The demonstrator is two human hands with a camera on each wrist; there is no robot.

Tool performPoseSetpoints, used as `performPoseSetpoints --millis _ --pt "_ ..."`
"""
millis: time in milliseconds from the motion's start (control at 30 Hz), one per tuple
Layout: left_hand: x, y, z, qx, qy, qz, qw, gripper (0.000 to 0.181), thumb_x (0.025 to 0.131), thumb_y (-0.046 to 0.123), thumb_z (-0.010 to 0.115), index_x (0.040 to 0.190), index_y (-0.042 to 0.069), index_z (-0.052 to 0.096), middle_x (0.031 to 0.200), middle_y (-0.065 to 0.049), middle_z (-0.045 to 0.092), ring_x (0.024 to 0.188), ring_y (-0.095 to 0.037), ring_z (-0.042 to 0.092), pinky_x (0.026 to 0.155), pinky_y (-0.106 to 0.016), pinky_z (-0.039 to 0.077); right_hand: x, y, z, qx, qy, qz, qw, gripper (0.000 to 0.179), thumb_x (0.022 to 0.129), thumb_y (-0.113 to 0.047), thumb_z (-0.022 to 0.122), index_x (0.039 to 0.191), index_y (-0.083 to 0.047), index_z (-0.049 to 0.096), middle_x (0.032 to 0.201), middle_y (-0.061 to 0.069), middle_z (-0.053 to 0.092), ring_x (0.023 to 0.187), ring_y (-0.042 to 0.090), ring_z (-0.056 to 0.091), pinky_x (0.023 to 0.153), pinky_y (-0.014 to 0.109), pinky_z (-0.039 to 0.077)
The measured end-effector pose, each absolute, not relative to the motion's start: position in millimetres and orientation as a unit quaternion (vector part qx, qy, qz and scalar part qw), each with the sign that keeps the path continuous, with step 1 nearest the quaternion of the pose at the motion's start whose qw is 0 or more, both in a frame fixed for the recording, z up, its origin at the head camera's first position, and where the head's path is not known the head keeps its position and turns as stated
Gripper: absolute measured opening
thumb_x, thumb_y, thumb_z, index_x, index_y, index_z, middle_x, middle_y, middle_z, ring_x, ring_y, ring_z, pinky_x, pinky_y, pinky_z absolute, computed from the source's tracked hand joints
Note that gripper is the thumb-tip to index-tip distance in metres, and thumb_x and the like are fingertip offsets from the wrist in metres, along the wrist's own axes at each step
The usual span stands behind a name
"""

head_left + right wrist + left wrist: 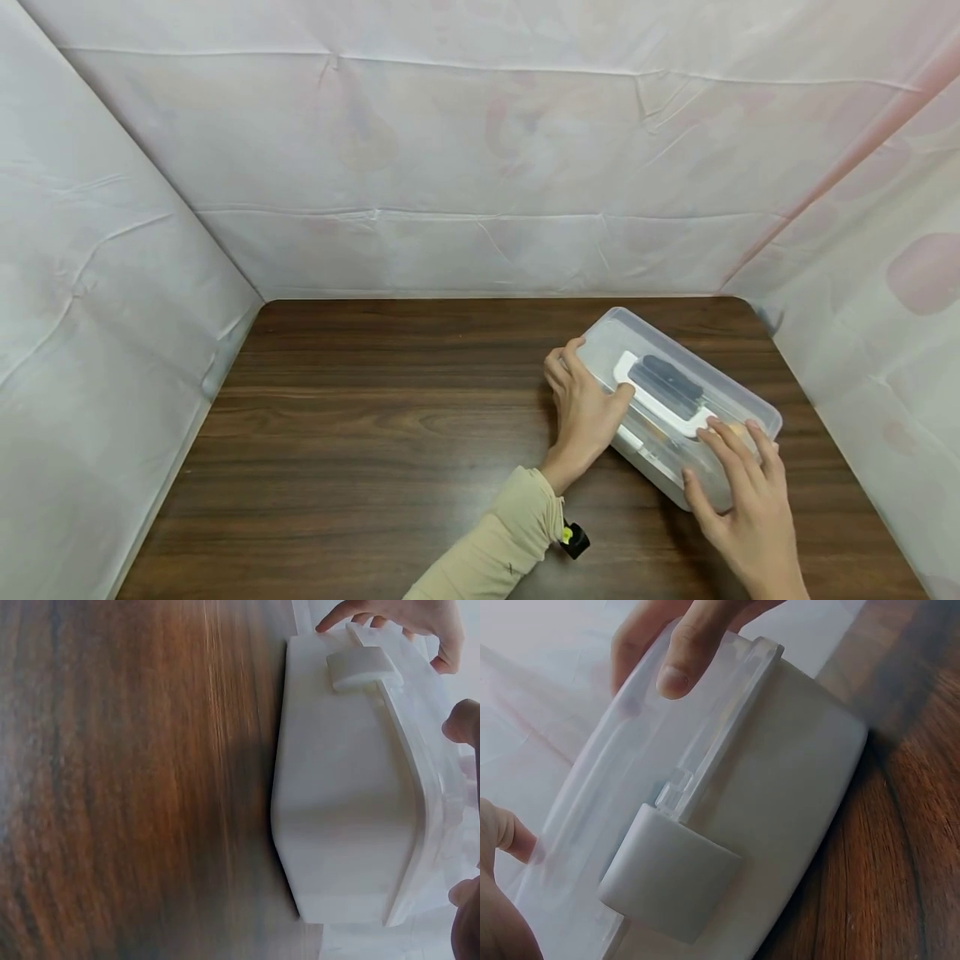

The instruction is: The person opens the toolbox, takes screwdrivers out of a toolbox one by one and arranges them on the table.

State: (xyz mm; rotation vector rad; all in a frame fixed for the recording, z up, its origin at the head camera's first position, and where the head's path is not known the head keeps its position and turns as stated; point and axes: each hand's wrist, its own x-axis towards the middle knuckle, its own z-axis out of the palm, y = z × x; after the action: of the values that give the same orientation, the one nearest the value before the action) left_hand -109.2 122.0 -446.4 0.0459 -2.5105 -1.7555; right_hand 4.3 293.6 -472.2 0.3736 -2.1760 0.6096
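A white plastic storage box (pixel 652 471) with a translucent lid (pixel 720 375) sits at an angle on the table's right side. Its lid carries a white handle (pixel 660 417), with a dark grey shape beside it. My left hand (pixel 588 408) grips the box's left end, thumb on the lid by the handle, fingers over the edge. On the near right end my right hand (pixel 750 492) holds the lid between spread, bent fingers and a thumb at the front edge. A white side latch (pixel 671 874) stands out large in the left wrist view.
The dark wooden table (pixel 360 450) extends to the left of the box. Pale cloth walls (pixel 480 167) enclose its back and both sides. A small black device (pixel 575 540) sticks out below the left beige sleeve (pixel 495 533).
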Motion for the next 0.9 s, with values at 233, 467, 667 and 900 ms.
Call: performPoseSetpoints --millis 233,467,667,900 --pt "-105.0 111.2 -448.8 0.025 -0.818 -0.572 0.064 0.087 0.073 0.017 0.078 0.149 0.021 0.035 0.147 -0.007 0.032 0.134 -0.025 0.036 0.108 -0.044 0.038 4.6 290.3 -477.1 0.150 -0.874 0.247 0.390 0.060 0.102 -0.051 0.059 0.123 0.004 0.071 0.135 0.021 0.068 0.144 0.048 0.044 0.123 0.068 0.024" --pt "-100.6 103.0 -453.1 0.032 -0.822 -0.561 0.096 0.089 0.072 0.017 0.079 0.149 0.018 0.036 0.146 -0.009 0.033 0.135 -0.026 0.035 0.113 -0.046 0.036 3.4 288.4 -480.5 0.157 -0.877 0.256 0.375 0.061 0.102 -0.052 0.060 0.126 0.003 0.070 0.139 0.020 0.066 0.146 0.049 0.042 0.118 0.078 0.022" --pt "-98.3 94.7 -456.4 0.034 -0.821 -0.562 0.094 0.085 0.074 0.018 0.076 0.149 0.020 0.035 0.147 -0.010 0.030 0.135 -0.027 0.033 0.112 -0.046 0.034 0.7 285.9 -480.8 0.171 -0.876 0.265 0.365 0.061 0.103 -0.052 0.060 0.127 0.003 0.069 0.141 0.019 0.065 0.150 0.045 0.039 0.121 0.075 0.019" --pt "-92.8 84.1 -459.5 0.033 -0.831 -0.549 0.085 0.055 0.081 0.024 0.071 0.130 0.030 0.047 0.146 -0.010 0.027 0.124 -0.032 0.038 0.107 -0.047 0.033 -5.1 284.0 -479.6 0.205 -0.865 0.272 0.368 0.058 0.104 -0.049 0.060 0.126 0.004 0.069 0.139 0.021 0.066 0.149 0.045 0.039 0.123 0.072 0.019"
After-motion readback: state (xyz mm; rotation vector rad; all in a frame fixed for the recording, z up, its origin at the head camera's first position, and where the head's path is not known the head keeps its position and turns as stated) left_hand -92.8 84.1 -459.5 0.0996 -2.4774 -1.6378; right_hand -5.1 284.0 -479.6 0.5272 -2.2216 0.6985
